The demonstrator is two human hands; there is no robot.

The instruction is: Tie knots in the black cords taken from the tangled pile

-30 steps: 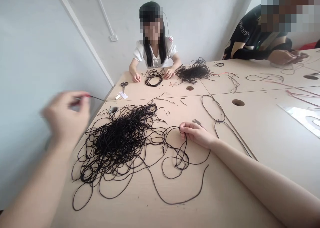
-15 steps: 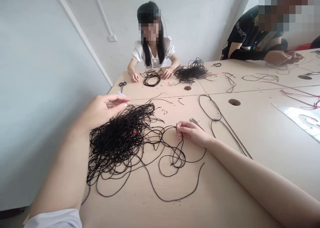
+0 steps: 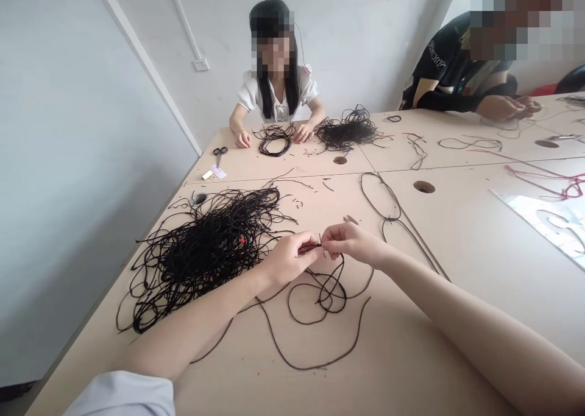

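Observation:
Both my hands meet above the middle of the table, pinching the same black cord (image 3: 342, 276). My left hand (image 3: 295, 256) has its thumb and fingers closed on it from the left. From the right, my right hand (image 3: 350, 242) grips it with the fingertips, and a short end sticks up between the two hands. Below them the cord lies in loose loops on the tabletop. A big tangled pile of black cords (image 3: 205, 251), with a small red speck in it, lies left of my hands. Behind my right hand a metal tool tip (image 3: 350, 219) shows; the rest is hidden.
A figure-eight cord loop (image 3: 400, 204) lies to the right. Scissors (image 3: 220, 155) rest at the far left. Across the table a person (image 3: 278, 93) sits by a cord coil (image 3: 274, 142) and another cord heap (image 3: 350, 130). A second person works at far right. The tabletop has round holes (image 3: 424, 187).
My left hand has come down and right from above the cord pile to the right hand, and now pinches the cord. My right hand keeps its hold, slightly lower.

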